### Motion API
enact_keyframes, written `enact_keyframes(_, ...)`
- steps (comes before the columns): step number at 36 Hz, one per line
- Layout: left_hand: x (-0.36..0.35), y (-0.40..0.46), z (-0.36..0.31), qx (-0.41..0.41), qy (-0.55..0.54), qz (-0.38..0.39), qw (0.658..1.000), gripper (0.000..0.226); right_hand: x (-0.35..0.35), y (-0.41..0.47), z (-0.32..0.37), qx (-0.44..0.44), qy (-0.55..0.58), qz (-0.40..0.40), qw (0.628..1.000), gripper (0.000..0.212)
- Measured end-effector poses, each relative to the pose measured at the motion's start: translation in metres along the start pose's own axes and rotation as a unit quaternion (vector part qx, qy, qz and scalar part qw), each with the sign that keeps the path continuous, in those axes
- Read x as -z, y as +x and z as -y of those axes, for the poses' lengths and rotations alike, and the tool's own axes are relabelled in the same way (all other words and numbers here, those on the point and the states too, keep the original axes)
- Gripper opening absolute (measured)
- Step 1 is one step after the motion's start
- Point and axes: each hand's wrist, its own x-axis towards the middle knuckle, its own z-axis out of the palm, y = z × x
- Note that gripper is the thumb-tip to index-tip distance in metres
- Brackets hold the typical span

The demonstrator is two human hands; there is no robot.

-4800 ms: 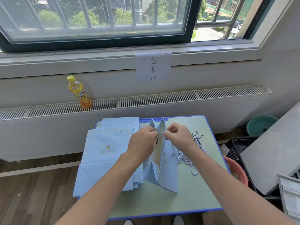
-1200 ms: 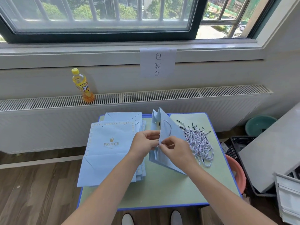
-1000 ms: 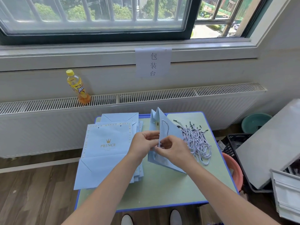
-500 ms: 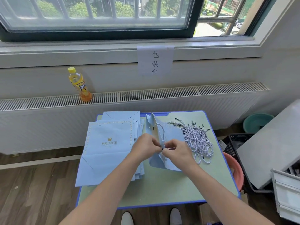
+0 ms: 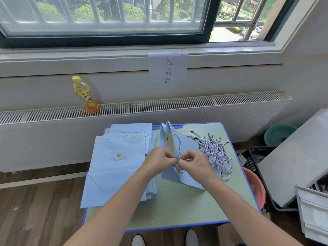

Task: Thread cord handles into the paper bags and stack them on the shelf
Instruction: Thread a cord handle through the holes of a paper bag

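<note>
I see a makeshift packing station in an ordinary room: a paper sign (image 5: 168,68) reading 包装台 hangs under a barred window (image 5: 106,15), above a long radiator (image 5: 159,105). A small blue-edged table (image 5: 177,210) carries stacked flat PRINCE paper bags (image 5: 117,157) and loose cord handles (image 5: 214,151).

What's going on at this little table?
A person is fitting cord handles to pale blue paper bags. Both hands, left and right, pinch a cord at the top edge of one opened bag standing on the table. One cord loop already hangs on that bag. A stack of flat bags lies to the left, and a heap of loose cords to the right.
</note>
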Motion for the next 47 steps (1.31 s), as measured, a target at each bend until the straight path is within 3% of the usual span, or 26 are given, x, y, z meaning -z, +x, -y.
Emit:
enact_keyframes(10,0.005,0.002,-0.003,0.018,0.01,0.008,1.0,0.013,-0.001,-0.002,-0.002,0.006,-0.011,-0.015,1.0,0.006)
enact_keyframes(14,0.012,0.001,-0.004,0.007,-0.044,-0.006,0.999,0.008,0.005,-0.001,0.002,0.01,-0.023,-0.024,0.999,0.008)
enact_keyframes(19,0.022,0.0,-0.004,-0.067,0.061,0.004,0.996,0.014,0.018,-0.001,0.019,0.043,-0.065,-0.051,0.996,0.006)
enact_keyframes(23,0.031,-0.001,-0.012,-0.19,0.182,-0.013,0.965,0.026,0.031,-0.002,0.038,0.064,-0.077,-0.077,0.992,0.008)
enact_keyframes(27,0.051,-0.012,-0.024,-0.324,0.121,0.036,0.937,0.03,0.05,-0.002,0.051,0.092,-0.074,-0.1,0.988,0.01)
enact_keyframes(30,0.07,-0.012,-0.027,-0.358,0.068,0.084,0.927,0.035,0.066,0.001,0.055,0.093,-0.048,-0.1,0.989,0.009)
enact_keyframes(33,0.075,0.001,-0.036,-0.431,0.16,0.017,0.888,0.029,0.079,0.006,0.057,0.098,-0.016,-0.084,0.992,0.01)
enact_keyframes(36,0.07,0.015,-0.05,-0.515,0.29,-0.107,0.799,0.022,0.088,0.011,0.058,0.121,0.01,-0.06,0.991,0.012)
enact_keyframes(39,0.063,0.023,-0.068,-0.53,0.316,-0.171,0.768,0.016,0.094,0.016,0.058,0.143,0.059,-0.023,0.988,0.027)
enact_keyframes(42,0.057,0.024,-0.085,-0.52,0.289,-0.207,0.777,0.017,0.099,0.019,0.051,0.152,0.117,-0.012,0.981,0.045)
enact_keyframes(45,0.054,0.025,-0.097,-0.477,0.279,-0.253,0.794,0.025,0.101,0.021,0.04,0.174,0.149,-0.043,0.972,0.04)
enact_keyframes(47,0.052,0.024,-0.1,-0.435,0.253,-0.246,0.828,0.024,0.101,0.022,0.033,0.187,0.167,-0.057,0.966,0.035)
